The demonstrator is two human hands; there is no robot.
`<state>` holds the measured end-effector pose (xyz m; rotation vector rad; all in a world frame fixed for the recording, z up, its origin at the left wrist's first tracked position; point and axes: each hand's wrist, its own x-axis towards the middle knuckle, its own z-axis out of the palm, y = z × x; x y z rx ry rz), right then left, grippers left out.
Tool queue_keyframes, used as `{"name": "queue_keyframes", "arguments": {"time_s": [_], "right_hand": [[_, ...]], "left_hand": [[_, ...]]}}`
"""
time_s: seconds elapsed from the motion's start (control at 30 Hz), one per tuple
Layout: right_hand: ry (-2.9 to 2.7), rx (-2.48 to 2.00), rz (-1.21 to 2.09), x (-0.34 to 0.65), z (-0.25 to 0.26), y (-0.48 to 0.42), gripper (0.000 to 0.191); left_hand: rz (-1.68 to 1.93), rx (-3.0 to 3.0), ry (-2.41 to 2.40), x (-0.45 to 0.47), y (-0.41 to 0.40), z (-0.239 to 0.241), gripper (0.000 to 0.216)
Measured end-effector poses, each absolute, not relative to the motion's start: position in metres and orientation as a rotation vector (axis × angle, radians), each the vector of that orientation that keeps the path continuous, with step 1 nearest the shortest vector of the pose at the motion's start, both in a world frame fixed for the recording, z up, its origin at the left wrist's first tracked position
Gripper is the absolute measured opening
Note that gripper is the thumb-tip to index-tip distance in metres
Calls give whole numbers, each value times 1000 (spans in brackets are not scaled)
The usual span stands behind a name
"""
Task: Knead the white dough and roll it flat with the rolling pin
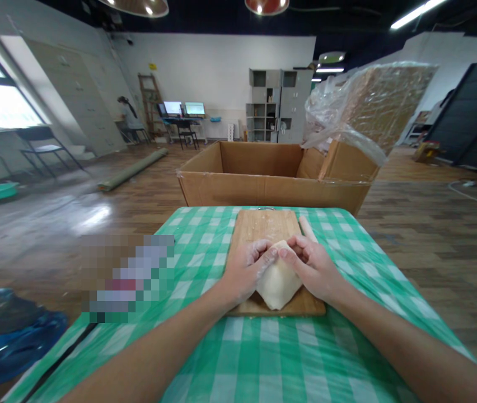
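A pale sheet of dough (278, 285) hangs between my hands over a wooden cutting board (266, 224). My left hand (253, 266) pinches its upper left edge, thumb on the near side and fingers curled behind. On the other side, my right hand (312, 263) grips the upper right edge the same way. Both thumbs nearly meet at the top of the dough, and white flour dusts the fingers. Just past my right hand lies a light wooden rolling pin (308, 228), partly hidden by it. Some flour is scattered on the board.
A green and white checked cloth (255, 358) covers the table. At the table's left edge is a blurred-out object (133, 274). Beyond the far edge stands a large open cardboard box (263, 187) with plastic wrap. Blue plastic (12, 336) lies at lower left.
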<state>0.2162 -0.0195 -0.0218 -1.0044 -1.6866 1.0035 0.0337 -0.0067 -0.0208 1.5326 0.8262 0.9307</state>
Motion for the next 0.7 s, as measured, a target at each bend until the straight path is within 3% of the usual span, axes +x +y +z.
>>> {"name": "queue_keyframes", "arguments": {"time_s": [0.23,0.6,0.7], "right_hand": [[-1919,-1062,717,217,-20,-20,42],[-1751,-1009,1101,215,-22,-20,41],[-1847,-994,998,215,-22,-19,38]], "left_hand": [[875,1651,819,33,-9,-22,37],[1040,1517,856,35,-9,-20,33],[1093,1505,856,35,-8,-20,31]]}}
